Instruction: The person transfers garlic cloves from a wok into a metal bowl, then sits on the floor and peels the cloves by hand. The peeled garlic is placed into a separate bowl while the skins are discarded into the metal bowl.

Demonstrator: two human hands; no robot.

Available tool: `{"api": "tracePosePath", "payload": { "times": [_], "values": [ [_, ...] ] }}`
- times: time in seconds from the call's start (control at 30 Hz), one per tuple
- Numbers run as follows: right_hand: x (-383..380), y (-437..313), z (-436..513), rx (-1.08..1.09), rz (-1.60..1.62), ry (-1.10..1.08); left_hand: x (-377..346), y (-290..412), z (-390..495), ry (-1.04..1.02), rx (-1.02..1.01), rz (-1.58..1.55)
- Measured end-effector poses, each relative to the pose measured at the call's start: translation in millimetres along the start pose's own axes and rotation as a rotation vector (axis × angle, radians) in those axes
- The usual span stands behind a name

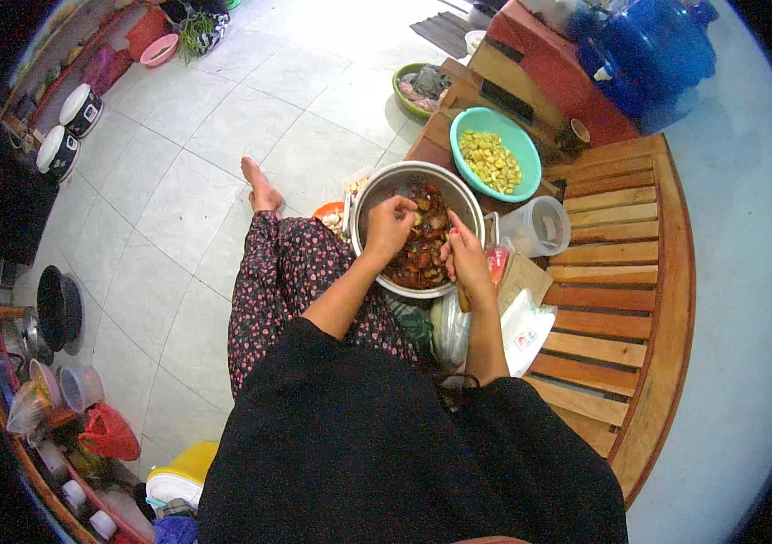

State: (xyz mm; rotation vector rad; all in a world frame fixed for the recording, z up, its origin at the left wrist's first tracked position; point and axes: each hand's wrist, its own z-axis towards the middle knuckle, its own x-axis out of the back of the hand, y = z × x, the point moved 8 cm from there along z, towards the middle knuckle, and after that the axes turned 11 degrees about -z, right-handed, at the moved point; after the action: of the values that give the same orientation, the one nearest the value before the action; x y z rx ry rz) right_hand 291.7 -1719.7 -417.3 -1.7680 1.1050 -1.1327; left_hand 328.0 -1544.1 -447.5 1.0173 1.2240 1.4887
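A large metal pot (363,197) with side handles stands before me, holding dark reddish-brown pieces (420,268). My left hand (389,228) is over its left half, fingertips pinching a small pale-yellow piece (418,219). Over the pot's right side, my right hand (465,260) grips a wooden-handled tool, probably a knife; its handle (463,299) shows below the palm, while the blade cannot be made out. Beyond the pot to the right, a turquoise plastic basin (531,156) contains many yellow-green cut pieces (491,162).
A clear plastic tub (552,228) stands right of the pot on a slatted wooden bench (603,296). Plastic bags (450,333) lie near my right forearm. An orange dish (326,209) with pale pieces is left of the pot. A green basin (401,95) holds cloth-like items.
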Motion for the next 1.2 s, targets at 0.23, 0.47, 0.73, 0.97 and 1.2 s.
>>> {"api": "tracePosePath", "payload": {
  "times": [0.23, 0.47, 0.73, 0.97, 1.2],
  "values": [
    [5.7, 1.2, 4.4, -0.023, 0.104, 0.035, -36.2, -28.1, -1.5, -0.234, 0.094, 0.558],
    [4.0, 4.5, 0.5, 0.010, 0.105, -0.018, -26.2, -16.9, 5.2, -0.174, 0.169, 0.680],
    [-6.5, -5.5, -1.3, -0.035, 0.062, -0.059, -10.1, 0.4, -7.1, -0.148, 0.232, -0.275],
    [-27.7, -18.6, -3.9, -0.015, -0.021, -0.128, -19.1, -5.6, -21.8, -0.170, 0.587, -0.873],
    [-29.3, -23.1, -3.9, -0.055, 0.012, -0.106, -22.1, 3.9, -22.5, -0.238, 0.622, -0.908]
  ]
}}
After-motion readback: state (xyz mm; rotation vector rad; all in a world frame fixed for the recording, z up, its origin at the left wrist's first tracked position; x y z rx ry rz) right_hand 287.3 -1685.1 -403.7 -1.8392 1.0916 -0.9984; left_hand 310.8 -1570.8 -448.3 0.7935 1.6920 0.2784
